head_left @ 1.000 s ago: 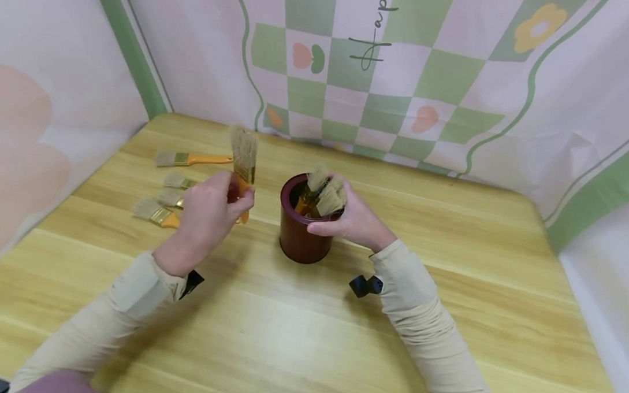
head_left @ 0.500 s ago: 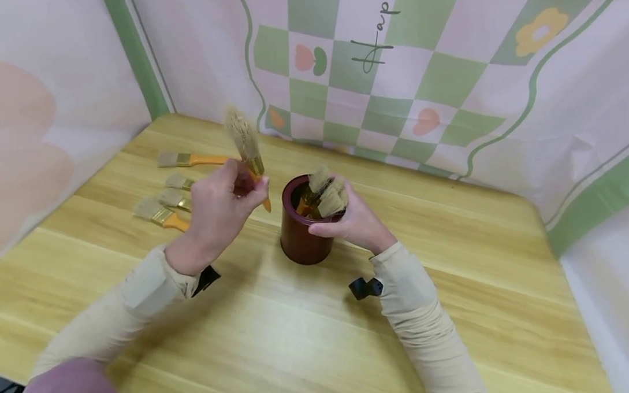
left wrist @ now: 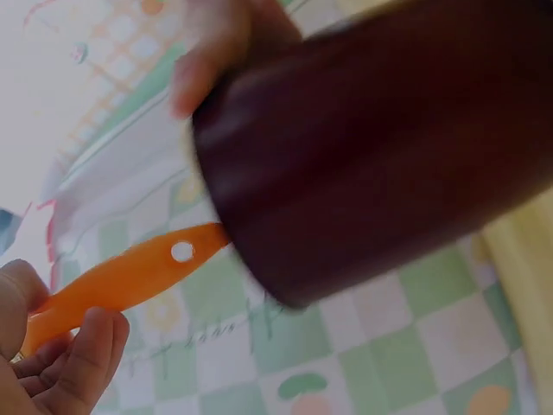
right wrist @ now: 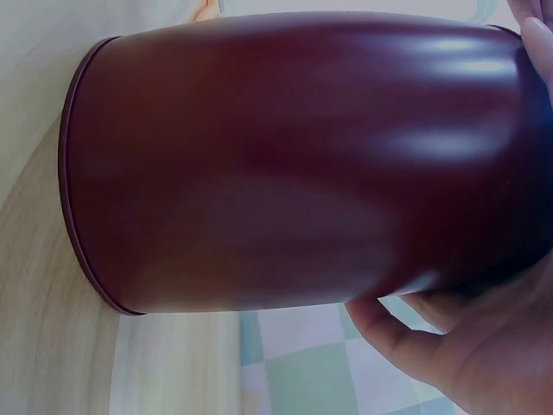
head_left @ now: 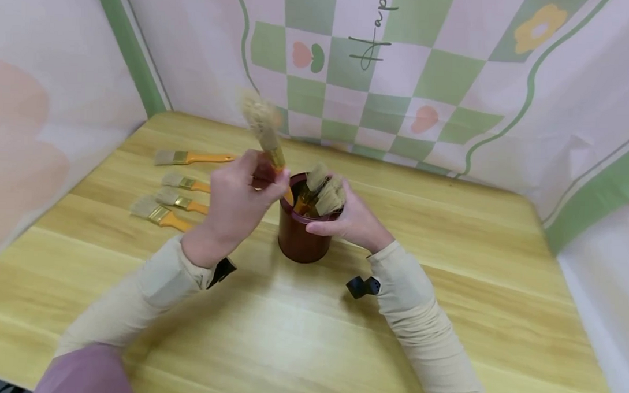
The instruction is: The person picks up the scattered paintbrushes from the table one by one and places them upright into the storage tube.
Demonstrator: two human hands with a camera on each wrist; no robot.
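My left hand [head_left: 236, 208] pinches a paintbrush [head_left: 265, 125] with pale bristles pointing up and an orange handle slanting down. The handle's tip is right at the left rim of a dark red can [head_left: 303, 242]. In the left wrist view, the orange handle [left wrist: 130, 275] overlaps the can's edge, and a round hole shows near its end. My right hand [head_left: 359, 221] grips the can by its upper right side, thumb at the front. Several paintbrushes [head_left: 331, 198] stand bristles up inside the can; their handles are mostly hidden. The can is upright on the wooden table [head_left: 289, 334].
Left of the can, several paintbrushes lie flat: one at the back [head_left: 206, 157], the others closer, including the front brush [head_left: 158, 214], partly behind my left hand. A patterned curtain [head_left: 349, 105] hangs behind the table.
My left hand has moved right with the paintbrush, from beside the lying brushes to the can's rim, and the brush now leans left. The right hand and the can have stayed put.
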